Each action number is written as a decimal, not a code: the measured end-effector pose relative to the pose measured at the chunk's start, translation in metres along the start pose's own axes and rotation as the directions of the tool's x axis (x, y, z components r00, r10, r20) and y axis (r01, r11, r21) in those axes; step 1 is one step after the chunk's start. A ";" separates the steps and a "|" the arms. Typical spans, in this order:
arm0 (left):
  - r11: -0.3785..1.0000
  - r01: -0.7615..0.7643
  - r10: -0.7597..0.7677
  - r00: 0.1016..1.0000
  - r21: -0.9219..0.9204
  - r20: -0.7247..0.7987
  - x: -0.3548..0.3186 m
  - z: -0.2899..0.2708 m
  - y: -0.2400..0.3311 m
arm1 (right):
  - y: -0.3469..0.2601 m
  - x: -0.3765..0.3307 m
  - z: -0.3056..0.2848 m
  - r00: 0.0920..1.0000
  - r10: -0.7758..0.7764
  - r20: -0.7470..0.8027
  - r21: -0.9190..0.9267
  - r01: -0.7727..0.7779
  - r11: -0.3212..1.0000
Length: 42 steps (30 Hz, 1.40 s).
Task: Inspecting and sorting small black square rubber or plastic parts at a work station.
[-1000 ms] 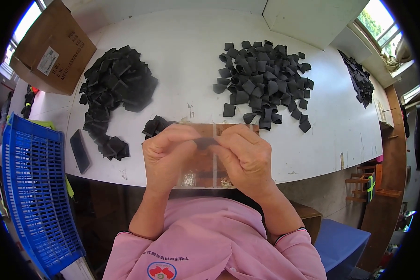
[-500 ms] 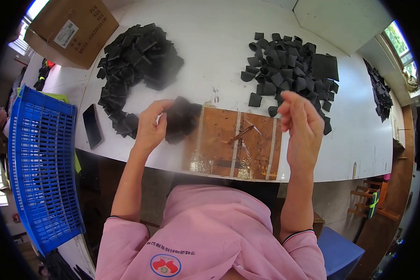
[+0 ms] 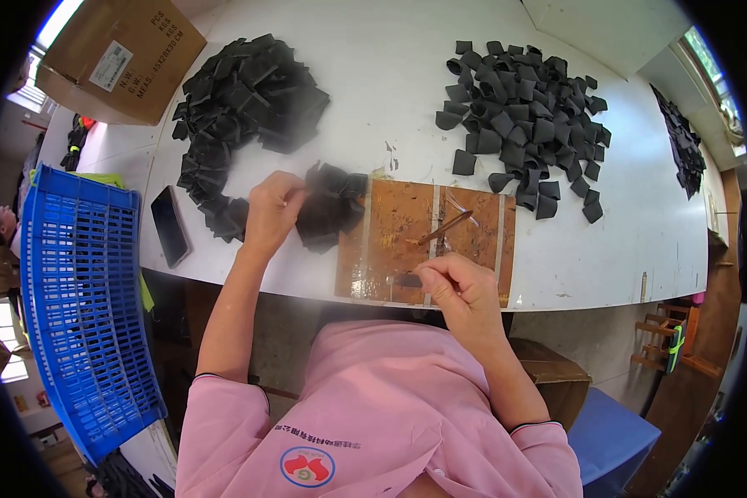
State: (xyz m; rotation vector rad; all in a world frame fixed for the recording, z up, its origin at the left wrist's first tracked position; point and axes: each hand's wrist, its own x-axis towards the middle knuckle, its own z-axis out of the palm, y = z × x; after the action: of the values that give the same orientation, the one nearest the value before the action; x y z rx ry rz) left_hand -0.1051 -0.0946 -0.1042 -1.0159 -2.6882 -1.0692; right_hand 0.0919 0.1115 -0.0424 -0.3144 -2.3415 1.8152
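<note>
My left hand (image 3: 275, 212) is closed, thumb and fingertips pinched together, at the left edge of a small heap of black fabric-like pieces (image 3: 328, 207). Whatever is in that pinch is too small to make out. The heap overlaps the left side of a brown board (image 3: 382, 224) crossed by pale tape strips. Over the board's near part, my right hand (image 3: 464, 295) has its fingers curled and pinched at the right end of a flat dark strip (image 3: 407, 280). Whether it grips the strip cannot be seen. A thin brown stick-like tool (image 3: 446, 227) lies on the board.
A large black pile of flat pieces (image 3: 257, 91) trails down the left. Many curled black pieces (image 3: 523, 116) lie at the right. A phone (image 3: 169, 226), a cardboard box (image 3: 120, 62) and a blue crate (image 3: 91, 307) stand leftward. More black pieces (image 3: 680, 141) lie far right.
My right hand has come down and left from beside the right pile to the board's near part. A flat black square by that pile no longer shows. My left hand stays by the small heap, fingers now pinched.
</note>
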 end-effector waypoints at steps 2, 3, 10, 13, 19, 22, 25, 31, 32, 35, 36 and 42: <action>0.860 0.372 -0.382 0.923 -0.349 0.042 -0.009 -0.005 0.022 | -0.014 0.005 0.009 0.994 -0.106 -0.014 -0.085 0.105 0.991; 0.857 0.373 -0.380 0.923 -0.355 0.051 -0.011 -0.007 0.038 | -0.020 0.008 0.012 0.978 -0.210 -0.019 -0.174 0.204 0.963; 0.466 0.404 -0.259 0.913 -0.788 0.315 -0.032 -0.008 0.149 | -0.024 0.014 0.019 0.857 -0.485 -0.173 -0.289 0.426 0.857; 0.675 0.267 -0.251 0.960 -0.687 0.127 -0.043 0.013 0.157 | -0.022 0.014 0.015 0.778 -0.603 -0.178 -0.441 0.485 0.755; 0.820 0.096 -0.242 0.951 -0.564 -0.191 -0.041 0.037 0.165 | -0.017 0.008 0.012 0.730 -0.653 -0.203 -0.593 0.439 0.675; 0.614 0.227 -0.302 0.953 -0.756 0.041 -0.039 0.029 0.169 | -0.021 0.004 0.005 0.823 -0.478 -0.305 -0.347 0.372 0.861; 0.519 0.307 -0.299 0.939 -0.798 0.167 -0.037 0.026 0.175 | -0.019 0.006 -0.002 0.784 -0.558 -0.273 -0.444 0.412 0.796; 0.591 0.226 -0.338 0.941 -0.774 0.017 -0.035 0.038 0.182 | -0.009 0.001 -0.001 0.757 -0.623 -0.198 -0.686 0.347 0.640; 0.641 0.191 -0.330 0.943 -0.743 -0.042 -0.036 0.042 0.178 | -0.008 0.003 0.000 0.754 -0.629 -0.187 -0.696 0.350 0.627; 0.718 0.109 -0.351 0.910 -0.687 -0.222 -0.039 0.051 0.178 | -0.003 0.003 0.004 0.802 -0.565 -0.195 -0.709 0.282 0.646; 0.707 0.041 -0.343 0.893 -0.707 -0.291 -0.037 0.056 0.178 | 0.001 0.006 0.006 0.799 -0.562 -0.216 -0.728 0.252 0.638; -0.228 0.317 -0.195 0.911 -0.921 0.362 -0.024 0.023 0.175 | -0.002 0.012 0.003 0.912 -0.224 -0.344 0.230 0.313 0.921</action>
State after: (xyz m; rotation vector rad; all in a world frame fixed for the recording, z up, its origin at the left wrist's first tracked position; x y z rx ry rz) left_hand 0.0229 0.0010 -0.0261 -0.2713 -1.4193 -3.5398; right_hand 0.0797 0.1115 -0.0415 -0.2049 -1.7875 1.7793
